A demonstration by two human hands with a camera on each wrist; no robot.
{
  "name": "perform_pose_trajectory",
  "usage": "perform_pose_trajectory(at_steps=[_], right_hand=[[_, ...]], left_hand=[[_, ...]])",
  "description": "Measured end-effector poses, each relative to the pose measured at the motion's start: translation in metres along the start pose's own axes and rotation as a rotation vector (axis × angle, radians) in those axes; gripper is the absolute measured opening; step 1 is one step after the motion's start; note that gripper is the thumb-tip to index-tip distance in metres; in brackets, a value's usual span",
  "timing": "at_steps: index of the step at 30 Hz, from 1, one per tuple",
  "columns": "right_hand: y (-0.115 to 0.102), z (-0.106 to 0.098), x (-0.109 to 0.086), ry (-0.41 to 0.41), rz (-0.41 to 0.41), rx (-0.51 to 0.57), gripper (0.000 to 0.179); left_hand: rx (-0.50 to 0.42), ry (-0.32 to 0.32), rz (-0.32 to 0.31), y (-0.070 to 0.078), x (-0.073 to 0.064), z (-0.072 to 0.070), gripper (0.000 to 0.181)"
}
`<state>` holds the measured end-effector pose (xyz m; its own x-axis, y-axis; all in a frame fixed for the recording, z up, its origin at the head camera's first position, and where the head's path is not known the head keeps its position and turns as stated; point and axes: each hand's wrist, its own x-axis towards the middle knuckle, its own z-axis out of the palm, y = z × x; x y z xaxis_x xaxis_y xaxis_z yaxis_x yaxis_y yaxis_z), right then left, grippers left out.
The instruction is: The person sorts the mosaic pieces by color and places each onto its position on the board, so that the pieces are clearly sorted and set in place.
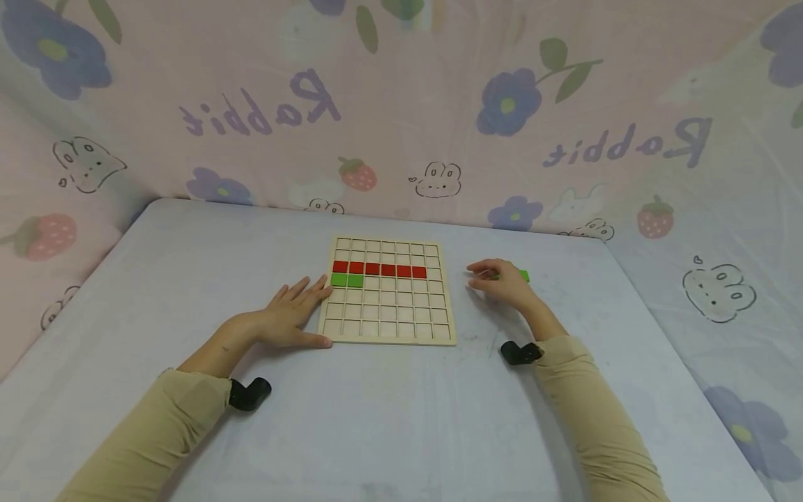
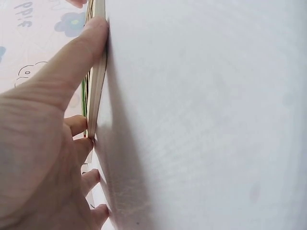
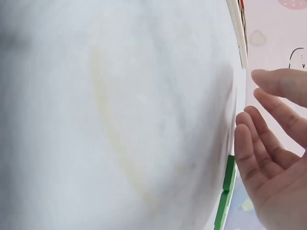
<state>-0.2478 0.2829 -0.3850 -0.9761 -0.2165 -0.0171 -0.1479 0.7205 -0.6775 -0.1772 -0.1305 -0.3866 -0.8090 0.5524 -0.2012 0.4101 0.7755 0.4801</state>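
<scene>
A wooden grid board (image 1: 390, 343) lies flat on the table. One of its rows holds several red tiles (image 1: 388, 270), and the row nearer the person has two green tiles (image 1: 347, 280) at its left end. My left hand (image 1: 285, 317) is spread along the board's left side, with the thumb (image 2: 91, 43) against its edge by the near corner. To the right of the board, my right hand (image 1: 502, 282) hovers low with relaxed, slightly bent fingers and nothing between them. Loose green tiles (image 3: 229, 173) lie on the table beneath it, partly hidden by the hand in the head view.
The white-covered table (image 1: 401, 425) extends around the board. A patterned cloth (image 1: 401, 125) with rabbits, flowers and strawberries rises behind and at both sides. Black wrist devices (image 1: 251, 395) sit at both sleeve cuffs.
</scene>
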Motion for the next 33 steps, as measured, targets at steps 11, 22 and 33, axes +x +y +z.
perform_pose_trajectory(at_steps=[11, 22, 33], right_hand=[[0.004, -0.008, -0.003, 0.020, 0.022, -0.046, 0.037], [0.012, -0.017, -0.007, 0.048, 0.022, -0.047, 0.038], [0.015, -0.024, -0.013, 0.039, 0.058, -0.053, 0.040]], left_hand=[[-0.005, -0.002, 0.005, -0.003, 0.002, 0.001, 0.098], [-0.011, -0.012, 0.001, -0.001, 0.000, -0.002, 0.098], [-0.016, -0.009, 0.007, 0.000, -0.001, -0.003, 0.097]])
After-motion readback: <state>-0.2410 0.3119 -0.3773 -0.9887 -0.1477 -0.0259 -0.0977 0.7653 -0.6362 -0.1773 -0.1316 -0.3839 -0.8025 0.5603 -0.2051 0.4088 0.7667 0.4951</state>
